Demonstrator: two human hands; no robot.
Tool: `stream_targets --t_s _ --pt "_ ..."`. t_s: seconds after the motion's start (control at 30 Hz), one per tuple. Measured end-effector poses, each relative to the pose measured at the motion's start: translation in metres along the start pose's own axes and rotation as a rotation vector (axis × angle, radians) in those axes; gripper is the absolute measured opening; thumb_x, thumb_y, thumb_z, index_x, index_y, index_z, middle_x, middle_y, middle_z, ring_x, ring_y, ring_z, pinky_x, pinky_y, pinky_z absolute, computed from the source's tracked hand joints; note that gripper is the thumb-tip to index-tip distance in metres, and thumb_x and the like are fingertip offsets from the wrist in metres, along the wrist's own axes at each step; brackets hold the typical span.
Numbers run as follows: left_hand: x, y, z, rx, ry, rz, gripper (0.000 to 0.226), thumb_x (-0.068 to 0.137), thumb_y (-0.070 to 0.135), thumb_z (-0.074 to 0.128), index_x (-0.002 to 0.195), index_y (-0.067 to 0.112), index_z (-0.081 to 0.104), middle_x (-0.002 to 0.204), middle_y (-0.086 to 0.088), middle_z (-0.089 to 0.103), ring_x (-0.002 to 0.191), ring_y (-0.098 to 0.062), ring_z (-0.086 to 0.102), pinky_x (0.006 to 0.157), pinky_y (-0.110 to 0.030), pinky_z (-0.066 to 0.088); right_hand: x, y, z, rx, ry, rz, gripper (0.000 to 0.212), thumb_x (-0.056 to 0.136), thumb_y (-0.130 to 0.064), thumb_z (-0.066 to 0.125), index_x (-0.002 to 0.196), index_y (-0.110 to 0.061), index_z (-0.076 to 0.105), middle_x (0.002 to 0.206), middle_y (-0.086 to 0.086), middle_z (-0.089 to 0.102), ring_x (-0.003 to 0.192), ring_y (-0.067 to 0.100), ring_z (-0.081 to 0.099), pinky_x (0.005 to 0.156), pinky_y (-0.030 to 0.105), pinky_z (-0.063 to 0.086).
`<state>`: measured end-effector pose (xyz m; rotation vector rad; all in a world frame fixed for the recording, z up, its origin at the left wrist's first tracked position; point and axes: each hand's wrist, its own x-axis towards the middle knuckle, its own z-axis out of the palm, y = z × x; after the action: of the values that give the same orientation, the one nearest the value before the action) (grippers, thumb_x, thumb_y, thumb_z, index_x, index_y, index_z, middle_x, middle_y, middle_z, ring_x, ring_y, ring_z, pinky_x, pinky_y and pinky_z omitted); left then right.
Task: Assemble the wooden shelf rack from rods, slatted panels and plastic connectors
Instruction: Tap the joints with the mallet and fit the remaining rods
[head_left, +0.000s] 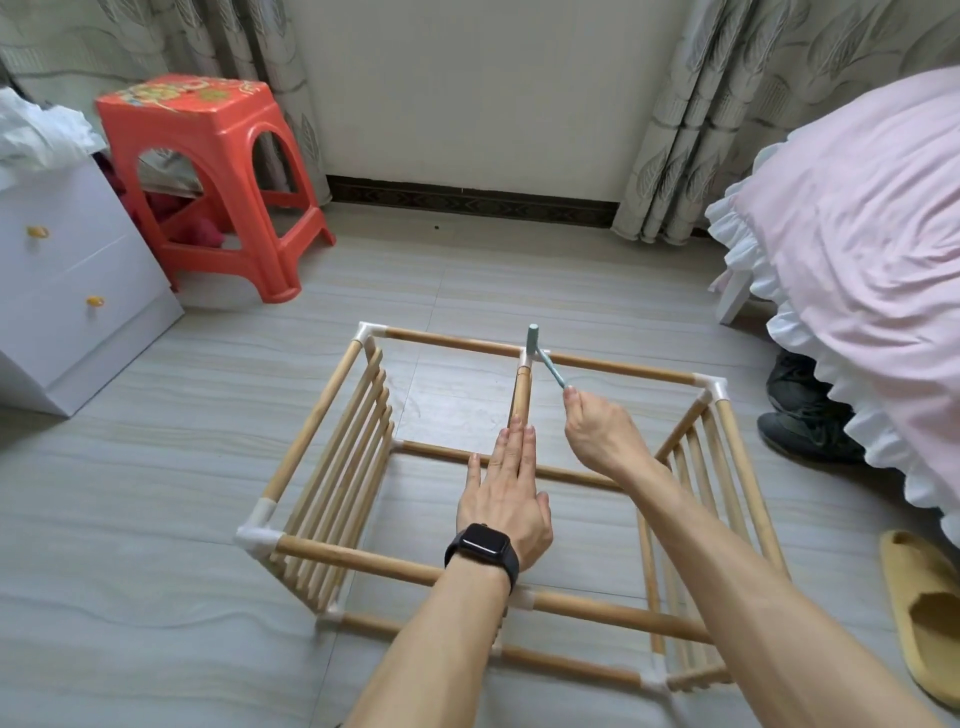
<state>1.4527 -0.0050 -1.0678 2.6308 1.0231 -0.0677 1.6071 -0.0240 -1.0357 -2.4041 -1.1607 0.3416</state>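
Rack frame (317, 415) on floor (182, 467); left hand (506, 499) flat, fingers straight, on centre rod (521, 395); right hand (602, 436) grips hammer (548, 365) at connector (526, 359).

mallet handle (553, 371) end inside r hand (597, 436)

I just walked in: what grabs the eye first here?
The half-built wooden rack fills the middle of the floor, with slatted panels at both ends. The left hand lies flat along its centre rod while the right hand grips a small teal hammer at the far white connector. A red plastic stool stands far left; pink frilled bedding crowds the right edge.
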Motion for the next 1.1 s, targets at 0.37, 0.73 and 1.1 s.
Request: stream_targets --t_s 0.37,0.73,1.1 --pt "0.0 0.003 0.006 -0.015 0.017 -0.014 0.078 0.101 0.023 0.031 0.153 0.018 -0.027 0.154 0.004 -0.042 0.149 -0.012 -0.025 0.122 -0.043 -0.012 0.003 0.0 -0.006 0.149 0.18 -0.018 0.048 0.108 -0.04 0.017 0.08 -0.018 0.049 0.071 0.007 0.059 0.071 0.032 0.06 0.06 0.038 0.04" --pt "0.005 0.002 0.006 -0.017 0.027 -0.023 0.081 0.098 0.017 0.033 0.153 0.017 -0.025 0.152 0.004 -0.044 0.14 -0.008 -0.033 0.122 -0.044 -0.011 0.0 -0.007 0.005 0.331 0.313 -0.133 0.047 0.107 -0.039 0.02 0.077 -0.016 0.047 0.065 0.004 0.054 0.059 0.025 0.055 0.056 0.035 0.044" --pt "0.002 -0.003 0.004 -0.007 0.015 -0.03 0.077 0.099 0.017 0.03 0.153 0.017 -0.025 0.155 0.002 -0.041 0.146 -0.011 -0.028 0.117 -0.041 -0.017 -0.025 0.057 -0.055 0.128 0.233 0.167 0.052 0.108 -0.039 0.022 0.073 -0.013 0.05 0.087 0.01 0.059 0.082 0.037 0.053 0.07 0.036 0.03"
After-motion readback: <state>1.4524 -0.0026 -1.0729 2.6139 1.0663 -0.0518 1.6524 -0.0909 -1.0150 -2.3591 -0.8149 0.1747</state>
